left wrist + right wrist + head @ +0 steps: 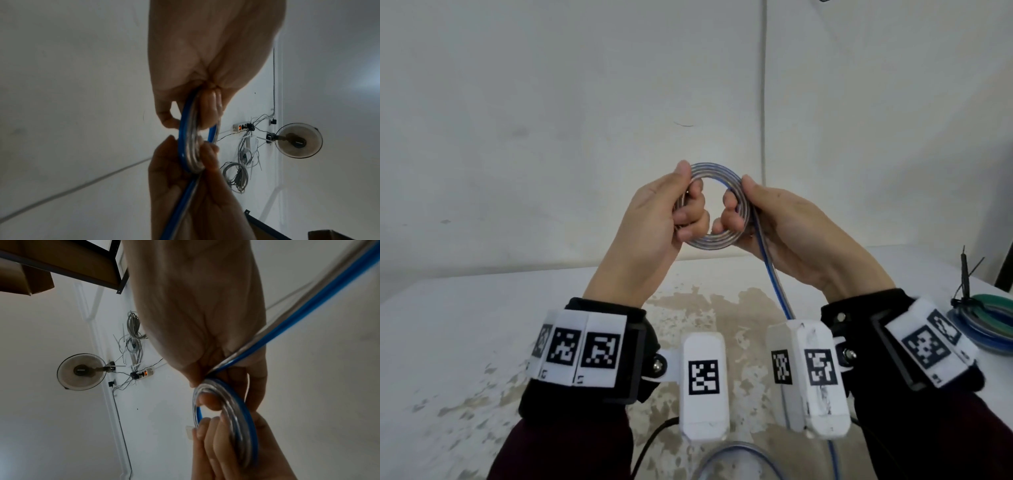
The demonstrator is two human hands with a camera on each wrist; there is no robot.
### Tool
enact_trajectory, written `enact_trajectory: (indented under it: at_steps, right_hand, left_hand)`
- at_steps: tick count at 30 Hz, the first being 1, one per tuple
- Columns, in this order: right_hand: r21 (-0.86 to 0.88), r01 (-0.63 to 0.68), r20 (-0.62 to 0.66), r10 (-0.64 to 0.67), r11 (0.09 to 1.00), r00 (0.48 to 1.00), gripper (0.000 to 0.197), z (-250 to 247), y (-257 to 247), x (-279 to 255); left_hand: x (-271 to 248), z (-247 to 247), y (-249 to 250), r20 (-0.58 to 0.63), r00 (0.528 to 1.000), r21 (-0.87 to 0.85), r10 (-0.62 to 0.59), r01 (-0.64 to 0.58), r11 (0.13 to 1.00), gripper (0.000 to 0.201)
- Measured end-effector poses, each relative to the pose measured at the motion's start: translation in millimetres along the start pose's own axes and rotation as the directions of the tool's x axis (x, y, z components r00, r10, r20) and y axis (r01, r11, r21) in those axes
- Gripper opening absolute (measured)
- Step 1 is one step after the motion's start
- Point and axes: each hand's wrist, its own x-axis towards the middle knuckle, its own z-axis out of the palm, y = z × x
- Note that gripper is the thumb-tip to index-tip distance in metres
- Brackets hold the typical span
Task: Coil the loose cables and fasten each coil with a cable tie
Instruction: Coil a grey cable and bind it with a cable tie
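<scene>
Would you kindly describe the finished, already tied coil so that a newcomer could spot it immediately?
Start at the pale stained table and follow it to its far right edge, beyond the right hand. There lies a flat stack of coils, green on top, blue below. Unlike the blue and clear coil held in both hands, it carries a black cable tie whose tail sticks upward.

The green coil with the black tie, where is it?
In the head view the green coil lies on the table at the far right, beside the right hand.
</scene>
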Motion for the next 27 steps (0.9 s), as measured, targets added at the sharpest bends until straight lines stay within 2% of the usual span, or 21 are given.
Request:
enact_trajectory:
  at_steps: [2,5,8,11,13,16,19,22,27]
  right_hand:
    - [-0.004,0.003,0.001,-0.003,1.0,1.0,0.038,0.8,0.5,-0.3]
    - [-0.111,-0.004,0.007,0.005,0.994,1.0,0.038,2.2,2.0,-0.2]
    - [-0.126,0.004,-0.014,-0.006,0.992,1.0,0.039,4.0,1.5,0.1]
    - [-0.115,-0.007,-0.066,0.0,0.993,0.998,0.044,4.6,-0.3,0.4]
    - [-0.109,-0.007,-0.067,-0.001,0.994,0.998,0.045,3.6,-0.3,0.1]
    - [-0.097,0.007,-0.047,-0.012,0.995,0.999,0.042,4.6,0.3,0.2]
    - [-0.194,-0.001,-0.029,-0.005,0.981,1.0,0.041,5.6,1.3,-0.9]
    - [-0.203,-0.015,-0.043,0.007,0.979,0.999,0.042,7.0,1.3,-1.5]
    - [-0.142,-0.018,-0.064,0.009,0.99,0.998,0.043,5.8,-2.3,-2.1]
  left_hand:
    - [-0.5,-1.3,0.8,0.051,0.997,0.006,-0.059,0.059,0.998,0.038]
    - [-3.7,-3.4,2.9,0.098,0.985,0.09,-0.141,0.132,0.987,0.039]
    - [-5.2,-2.9,4.0,0.087,0.991,0.11,-0.098,0.089,0.99,0.037]
    - [-3.8,-0.4,4.1,0.041,0.999,0.065,-0.022,0.02,0.998,0.037]
    - [-2.3,0.4,3.8,0.035,0.999,0.04,-0.018,0.016,0.999,0.037]
    - [-2.2,0.4,3.4,0.067,0.993,0.036,-0.1,0.098,0.995,0.039]
    - [-4.3,-1.9,3.9,0.102,0.977,0.137,-0.185,0.171,0.976,0.039]
    - [-5.6,-3.5,4.8,0.094,0.985,0.171,-0.143,0.125,0.977,0.038]
    - [-3.9,-3.5,6.0,0.041,0.998,0.068,-0.044,0.041,0.997,0.037]
